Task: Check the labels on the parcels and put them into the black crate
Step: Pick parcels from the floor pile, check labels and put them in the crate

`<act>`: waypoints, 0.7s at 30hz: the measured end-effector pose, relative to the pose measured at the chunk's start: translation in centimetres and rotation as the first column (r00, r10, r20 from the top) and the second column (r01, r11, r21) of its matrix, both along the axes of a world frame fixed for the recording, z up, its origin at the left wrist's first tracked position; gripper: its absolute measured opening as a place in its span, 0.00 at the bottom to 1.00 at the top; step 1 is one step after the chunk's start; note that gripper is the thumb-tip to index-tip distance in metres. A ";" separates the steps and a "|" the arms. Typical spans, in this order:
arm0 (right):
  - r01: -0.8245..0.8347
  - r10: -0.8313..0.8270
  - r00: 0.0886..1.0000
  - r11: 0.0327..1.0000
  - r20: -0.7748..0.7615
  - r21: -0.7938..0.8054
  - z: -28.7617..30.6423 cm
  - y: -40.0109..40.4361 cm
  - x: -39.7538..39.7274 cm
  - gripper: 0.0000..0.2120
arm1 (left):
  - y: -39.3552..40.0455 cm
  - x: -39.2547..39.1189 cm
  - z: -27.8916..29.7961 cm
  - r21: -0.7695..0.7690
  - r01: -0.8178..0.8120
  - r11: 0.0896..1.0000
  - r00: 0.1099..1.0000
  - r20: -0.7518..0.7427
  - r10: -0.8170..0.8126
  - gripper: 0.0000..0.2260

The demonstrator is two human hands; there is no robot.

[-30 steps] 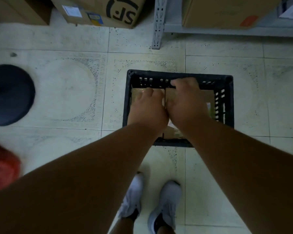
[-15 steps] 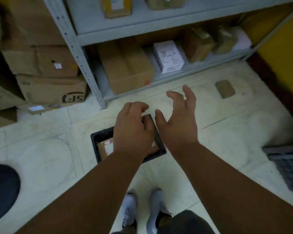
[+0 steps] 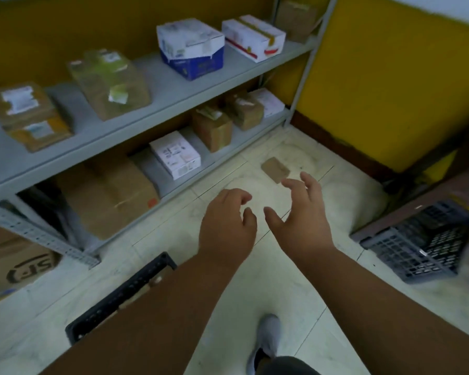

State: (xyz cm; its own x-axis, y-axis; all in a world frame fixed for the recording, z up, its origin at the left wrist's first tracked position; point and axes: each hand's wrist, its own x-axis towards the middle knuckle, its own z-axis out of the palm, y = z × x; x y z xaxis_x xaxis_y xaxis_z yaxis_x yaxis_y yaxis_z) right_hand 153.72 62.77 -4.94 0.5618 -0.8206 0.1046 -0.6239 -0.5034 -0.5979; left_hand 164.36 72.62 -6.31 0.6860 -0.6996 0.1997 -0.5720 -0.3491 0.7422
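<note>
— What are the hands doing?
— The left hand (image 3: 226, 226) is hanging loosely curled, the right hand (image 3: 302, 212) spreading its fingers; both are holding nothing.
— And the black crate (image 3: 119, 296)?
— Its slotted plastic rim is showing on pale floor tiles (image 3: 255, 288) under the left forearm, cardboard parcels (image 3: 109, 82) sitting on grey metal shelves (image 3: 173, 93).

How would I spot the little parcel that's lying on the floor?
Start at the grey metal shelving and find its right-hand post by the yellow wall. On the pale tiles just in front lies a small flat brown parcel, alone beyond the right hand; all others sit on shelves.
</note>
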 end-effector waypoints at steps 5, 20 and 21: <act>-0.031 0.030 0.998 0.999 -0.047 -0.015 0.9 -10.4 -0.8 0.30 | -9.4 -0.1 0.0 0.042 -0.067 0.997 0.996 -0.055 0.069 0.11; -0.055 0.053 0.989 0.998 -0.136 -0.015 -0.4 -36.5 15.5 0.29 | -35.9 17.2 -2.5 0.061 0.080 0.995 0.994 -0.075 -0.075 0.13; -0.028 0.024 0.988 0.999 -0.151 -0.025 0.2 -38.7 16.2 0.28 | -38.5 18.3 -2.5 0.079 0.097 0.992 0.993 -0.077 -0.091 0.13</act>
